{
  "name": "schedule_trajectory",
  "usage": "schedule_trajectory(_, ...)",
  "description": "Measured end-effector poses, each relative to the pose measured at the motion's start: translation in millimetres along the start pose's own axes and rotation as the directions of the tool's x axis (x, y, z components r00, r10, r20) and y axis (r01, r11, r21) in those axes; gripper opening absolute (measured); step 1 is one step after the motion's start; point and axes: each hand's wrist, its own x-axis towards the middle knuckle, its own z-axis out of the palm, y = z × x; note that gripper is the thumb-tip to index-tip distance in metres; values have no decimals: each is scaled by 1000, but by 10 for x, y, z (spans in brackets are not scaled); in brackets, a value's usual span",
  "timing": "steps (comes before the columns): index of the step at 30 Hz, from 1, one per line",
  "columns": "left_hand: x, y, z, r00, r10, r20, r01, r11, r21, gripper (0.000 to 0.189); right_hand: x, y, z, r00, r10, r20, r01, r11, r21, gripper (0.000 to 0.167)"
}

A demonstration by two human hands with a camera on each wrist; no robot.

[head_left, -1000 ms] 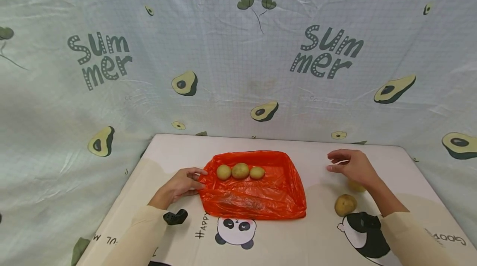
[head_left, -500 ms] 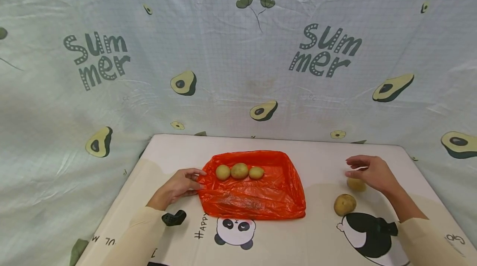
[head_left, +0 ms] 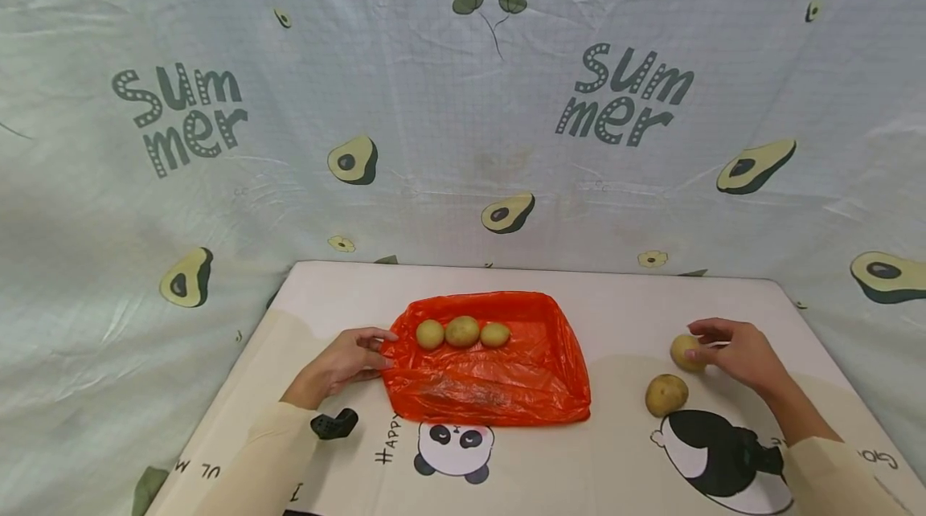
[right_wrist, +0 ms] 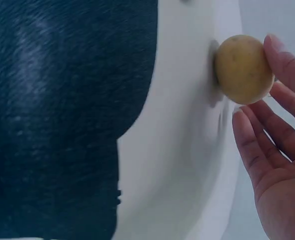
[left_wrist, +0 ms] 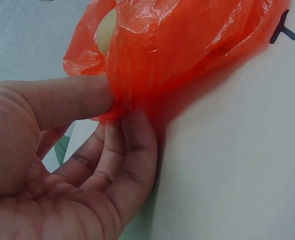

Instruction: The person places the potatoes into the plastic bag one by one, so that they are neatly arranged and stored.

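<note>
A red plastic bag [head_left: 485,402] lies spread on the table in the head view, its mouth open like a shallow tray. Three potatoes [head_left: 463,332] sit in a row inside it. At its left side my left hand [head_left: 343,359] pinches the bag's edge between thumb and fingers, plain in the left wrist view. Over on the right, my right hand [head_left: 745,355] has thumb and fingers around a round yellow potato [right_wrist: 244,70] that stays low at the tabletop. Another, browner potato [head_left: 666,395] lies just in front of that hand.
The pale table [head_left: 615,460] carries printed cartoon animals and lettering. Behind it hangs a cloth backdrop [head_left: 434,98] with avocado prints. A dark wrist camera [head_left: 334,424] shows by the left sleeve, another [head_left: 760,456] by the right.
My right hand has moved right and down onto the round potato, its fingers coming around it. The left hand keeps its hold on the bag. The view has shifted slightly.
</note>
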Motion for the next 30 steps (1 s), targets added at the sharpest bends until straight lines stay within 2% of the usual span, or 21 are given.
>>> schedule_trajectory(4,-7,0,-3,1000,1,-3,-1,1000,-2,44,-21,21,32,1000,1,14,-1,1000,9,60)
schedule_trajectory(11,-13,6,-10,1000,2,-12,-3,1000,-2,44,-32,35,110,997,-72,7,72,997,11,64)
schedule_trajectory(22,-8,-10,7,1000,0,-16,-1,1000,-9,43,-47,30,137,996,-80,-34,80,997,-23,62)
schedule_trajectory(30,-8,-13,16,1000,-2,-26,2,1000,3,42,-60,15,143,997,-76,-21,76,997,15,61)
